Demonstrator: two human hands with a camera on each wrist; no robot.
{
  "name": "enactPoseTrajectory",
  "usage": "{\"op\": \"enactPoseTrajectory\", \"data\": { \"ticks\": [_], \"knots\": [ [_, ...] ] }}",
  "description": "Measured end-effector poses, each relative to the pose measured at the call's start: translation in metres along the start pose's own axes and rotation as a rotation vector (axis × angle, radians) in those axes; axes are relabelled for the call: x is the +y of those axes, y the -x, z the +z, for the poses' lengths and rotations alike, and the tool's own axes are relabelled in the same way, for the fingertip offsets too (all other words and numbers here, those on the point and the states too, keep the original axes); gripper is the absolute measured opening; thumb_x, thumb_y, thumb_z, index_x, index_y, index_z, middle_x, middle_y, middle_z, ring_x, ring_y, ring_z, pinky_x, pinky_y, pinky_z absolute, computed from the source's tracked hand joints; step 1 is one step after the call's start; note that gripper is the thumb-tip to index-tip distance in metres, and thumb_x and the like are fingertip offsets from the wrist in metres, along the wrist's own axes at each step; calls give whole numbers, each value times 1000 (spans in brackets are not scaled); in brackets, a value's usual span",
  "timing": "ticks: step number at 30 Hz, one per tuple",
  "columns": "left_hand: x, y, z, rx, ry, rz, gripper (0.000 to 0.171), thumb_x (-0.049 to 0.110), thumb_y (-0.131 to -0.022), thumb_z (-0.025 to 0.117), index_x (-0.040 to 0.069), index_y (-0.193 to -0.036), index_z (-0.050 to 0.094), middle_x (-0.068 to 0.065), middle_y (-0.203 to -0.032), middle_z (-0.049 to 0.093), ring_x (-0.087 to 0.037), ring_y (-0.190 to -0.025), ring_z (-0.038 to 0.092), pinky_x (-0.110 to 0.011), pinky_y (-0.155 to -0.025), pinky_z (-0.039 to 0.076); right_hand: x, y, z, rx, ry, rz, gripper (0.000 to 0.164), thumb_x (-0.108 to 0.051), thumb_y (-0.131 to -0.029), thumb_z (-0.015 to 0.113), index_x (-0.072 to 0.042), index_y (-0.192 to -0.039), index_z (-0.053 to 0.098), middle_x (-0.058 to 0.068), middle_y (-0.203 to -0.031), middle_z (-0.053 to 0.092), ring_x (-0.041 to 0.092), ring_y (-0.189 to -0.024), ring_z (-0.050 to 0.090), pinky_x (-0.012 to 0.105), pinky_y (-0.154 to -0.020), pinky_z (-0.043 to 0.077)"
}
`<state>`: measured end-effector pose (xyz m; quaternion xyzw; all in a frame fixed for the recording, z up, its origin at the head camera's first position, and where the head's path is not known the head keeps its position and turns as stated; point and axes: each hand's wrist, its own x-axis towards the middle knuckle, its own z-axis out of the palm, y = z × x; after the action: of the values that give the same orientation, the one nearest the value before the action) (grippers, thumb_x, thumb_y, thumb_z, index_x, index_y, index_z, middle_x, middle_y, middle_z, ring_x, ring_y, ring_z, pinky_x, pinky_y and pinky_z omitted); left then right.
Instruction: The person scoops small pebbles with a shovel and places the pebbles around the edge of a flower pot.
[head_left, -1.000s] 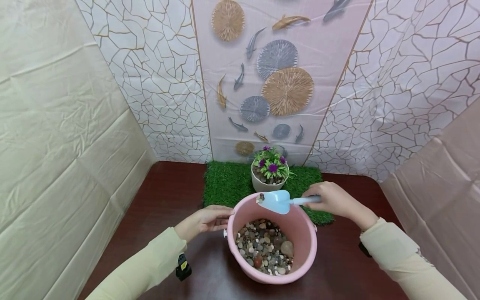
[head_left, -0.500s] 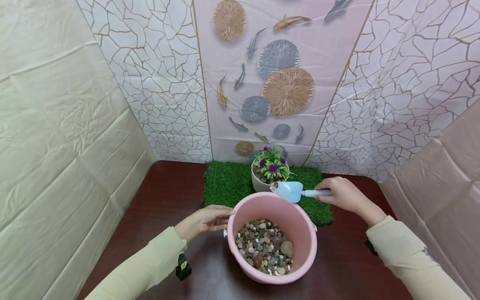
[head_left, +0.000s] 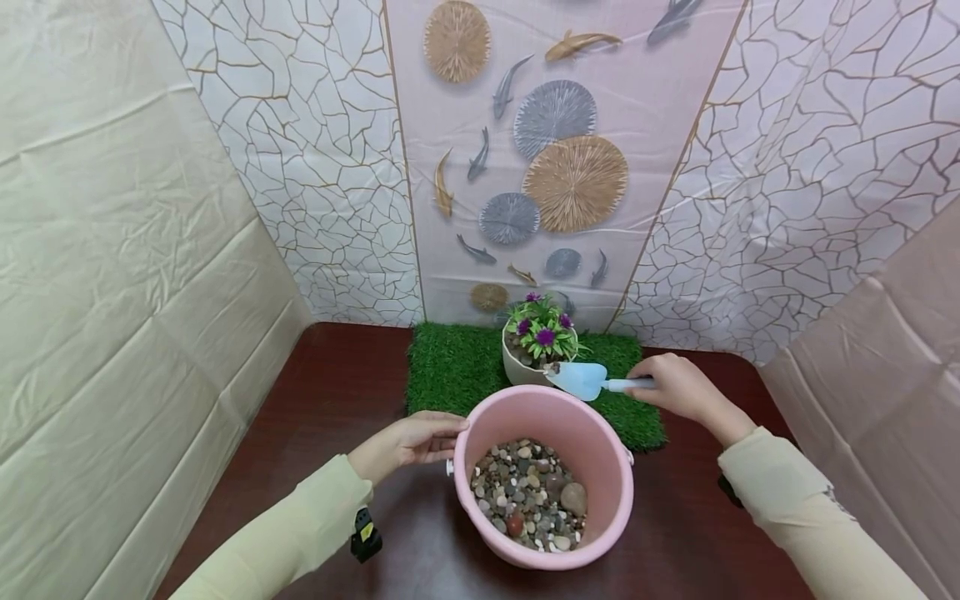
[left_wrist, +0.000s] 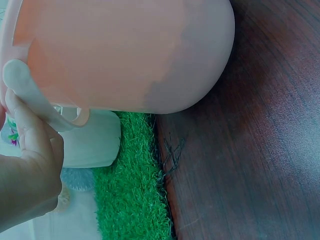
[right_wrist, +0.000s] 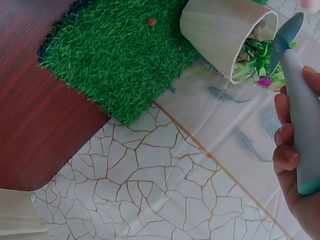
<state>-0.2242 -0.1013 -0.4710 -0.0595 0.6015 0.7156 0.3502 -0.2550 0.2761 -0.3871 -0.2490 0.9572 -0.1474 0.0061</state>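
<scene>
A pink bucket [head_left: 603, 475] stands at the front middle with mixed pebbles [head_left: 528, 492] inside. My left hand [head_left: 411, 439] grips its left rim, beside the white handle [left_wrist: 42, 102] in the left wrist view. My right hand [head_left: 675, 386] holds a garden trowel [head_left: 581, 381] by its grey grip, fingers curled round it in the right wrist view. The trowel's light blue blade carries a few pebbles at its tip, by the front right rim of a white flowerpot [head_left: 525, 372]. Purple flowers and green leaves [head_left: 543, 332] rise from the pot, with stones around them.
A green artificial grass mat [head_left: 453, 367] lies under the pot on the dark red table [head_left: 337, 375]. One reddish pebble [right_wrist: 151, 22] sits on the mat in the right wrist view. Patterned wall cloth hangs behind.
The trowel has moved from above the bucket's far rim rightward and away, to the flowerpot's rim, and lately shifted slightly. My left hand stays on the bucket.
</scene>
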Motion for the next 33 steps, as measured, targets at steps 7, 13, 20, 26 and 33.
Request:
{"op": "enactPoseTrajectory", "data": {
  "ticks": [7,13,20,26,33],
  "knots": [
    [-1,1,0,-9,-3,1,24,11,-95,54,2,-117,61,6,-71,68,-3,-65,66,-14,-64,58,-2,-8,8,-24,-14,40,12,-14,-84,69,-2,-86,73,-2,-65,63,7,-47,42,20,-43,35],
    [0,1,-1,-4,-4,0,25,11,-95,55,2,-117,61,6,-71,68,-3,-65,66,-14,-64,58,-5,-20,10,6,18,39,13,-14,-84,69,-2,-82,73,0,-63,62,8,-47,41,21,-44,34],
    [0,0,-1,-7,-7,4,24,11,-95,54,2,-115,62,6,-71,68,-3,-65,66,-14,-64,58,-12,-33,11,4,69,72,15,-14,-84,68,-5,-73,70,-1,-58,58,9,-47,40,22,-44,33],
    [0,0,-2,-10,-6,2,22,11,-94,54,4,-113,63,6,-71,68,-3,-65,66,-14,-63,58,-17,-45,12,24,158,90,30,-11,-83,68,-10,-56,56,-4,-47,41,9,-44,29,20,-43,24],
    [0,-1,-2,-16,-2,5,20,10,-95,54,4,-112,62,6,-71,69,-3,-65,66,-14,-63,58,-25,-51,15,67,311,85,30,-10,-83,70,-9,-59,51,0,-52,45,12,-46,37,23,-41,31]
  ]
}}
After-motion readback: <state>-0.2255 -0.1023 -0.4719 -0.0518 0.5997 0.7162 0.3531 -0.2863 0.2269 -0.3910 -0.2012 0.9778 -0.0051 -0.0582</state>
